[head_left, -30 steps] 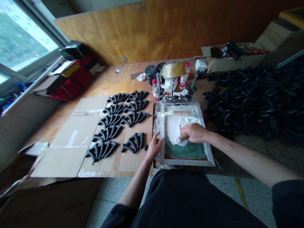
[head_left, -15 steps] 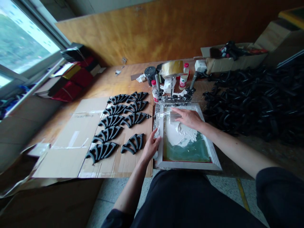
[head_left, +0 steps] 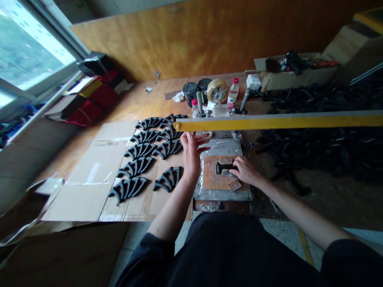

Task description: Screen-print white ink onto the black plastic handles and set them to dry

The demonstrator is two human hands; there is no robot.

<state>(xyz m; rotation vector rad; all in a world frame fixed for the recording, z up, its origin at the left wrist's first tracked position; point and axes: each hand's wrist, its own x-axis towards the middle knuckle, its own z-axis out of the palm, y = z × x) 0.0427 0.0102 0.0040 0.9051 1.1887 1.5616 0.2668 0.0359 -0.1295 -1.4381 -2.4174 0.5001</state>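
The hinged screen frame (head_left: 269,122) is raised and seen edge-on as a long yellow and grey bar. Just under its left end is my left hand (head_left: 191,157), fingers apart and pointing up; I cannot tell whether they touch the bar. Below the frame, my right hand (head_left: 247,170) pinches one end of a black tubular plastic part (head_left: 225,168). That part lies across a brown wooden jig (head_left: 211,183) on a grey metal base plate (head_left: 227,148). Left of the plate, rows of similar black curved parts (head_left: 167,179) rest on cardboard (head_left: 86,159).
A large heap of black parts (head_left: 299,155) covers the right side. Behind the plate stand clamp posts (head_left: 244,99), a tape roll (head_left: 217,91), a red-capped bottle (head_left: 233,93) and dark tubs (head_left: 190,93). An open carton (head_left: 305,79) sits at the back right.
The screen frame, flat with white paste on it before, has swung up. My left hand rose beside it. My right hand moved from the screen down to the black part on the jig.
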